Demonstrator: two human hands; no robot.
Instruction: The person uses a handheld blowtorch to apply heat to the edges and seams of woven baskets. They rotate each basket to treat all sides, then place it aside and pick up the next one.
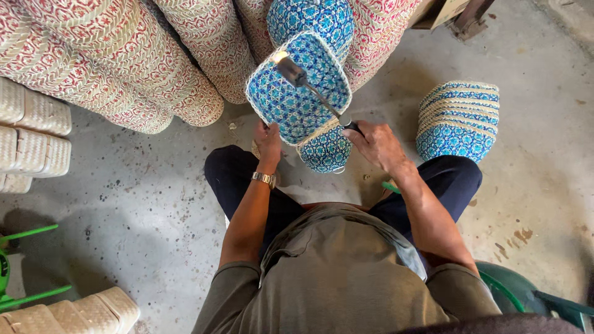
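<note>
Blue woven basket [297,102], patterned in blue and white with a pale braided rim, sits tipped on its side between the seated person's knees, its open mouth turned up toward the camera; it rests on a second blue basket [327,150] of the same weave. Behind it, long stacks of red-and-white baskets [124,62] lie on their sides across the upper left, and another blue stack [312,18] stands just beyond the rim of the held one. To the right, well apart from the hands, a short stack of blue baskets [459,119] lies on the grey concrete floor [142,204]. Plain pale baskets [31,133] fill the left edge, and more sit at the lower left. Right hand [378,143] is closed around the handle of a metal hammer [303,83], whose head lies inside the basket's mouth near the far rim. Left hand [268,139] grips the near lower edge of the basket, fingers curled against the weave; a metal watch [264,179] circles that wrist. A green chair [526,294] shows partly at the lower right.
</note>
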